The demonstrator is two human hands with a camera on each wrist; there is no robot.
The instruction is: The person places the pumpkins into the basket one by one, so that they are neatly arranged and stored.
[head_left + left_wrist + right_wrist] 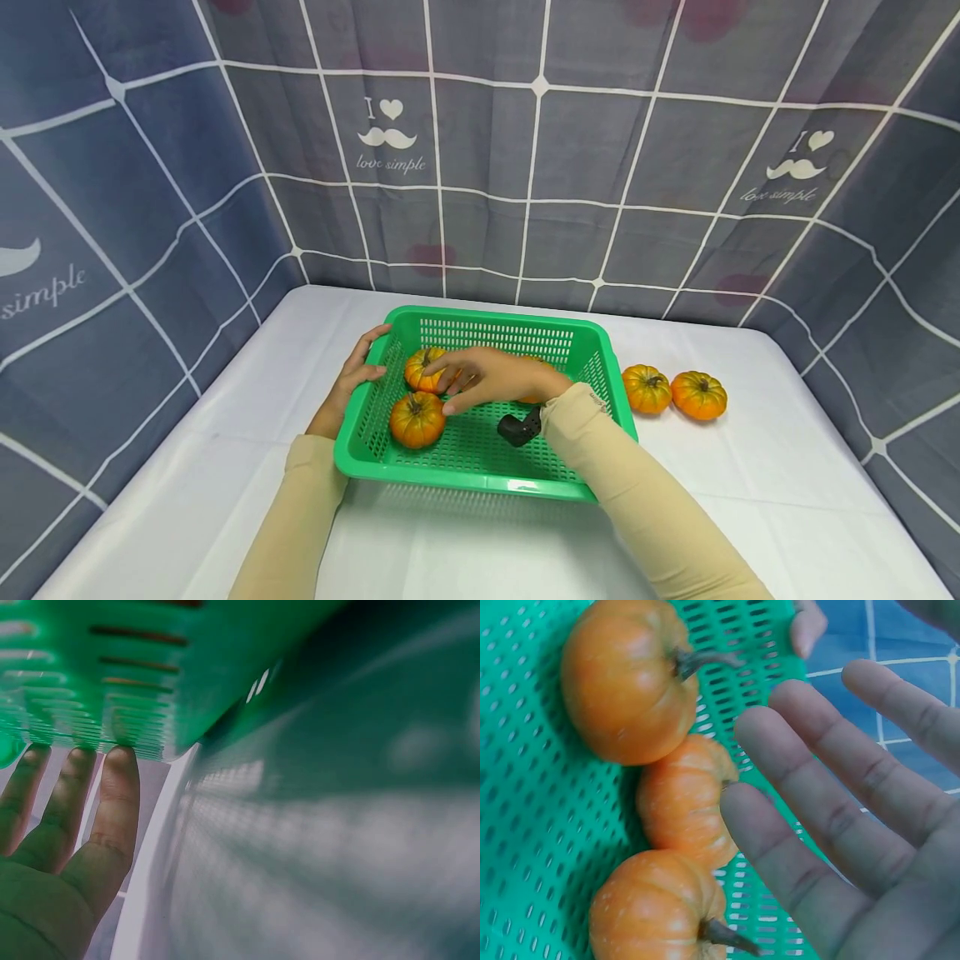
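Observation:
A green plastic basket (480, 481) with slotted walls stands on the table. My left hand (352, 379) grips its left rim, the thumb over the edge; in the left wrist view the fingers (120, 787) lie against its slotted side. Inside, at the left, are an orange pumpkin (417, 421) and another pumpkin (420, 367) behind it. My right hand (483, 377) hovers over the basket, fingers loosely bent and holding nothing. Its wrist partly hides a further pumpkin (536, 364). In the right wrist view a large pumpkin (622, 682) sits in a row with others, beside the spread fingers.
Two more pumpkins, one (647, 389) close to the basket's right wall and one (699, 395) beyond it, sit on the white tablecloth (780, 500). A grey grid-patterned curtain (480, 142) surrounds the back and sides. A black camera (520, 427) hangs under the right wrist.

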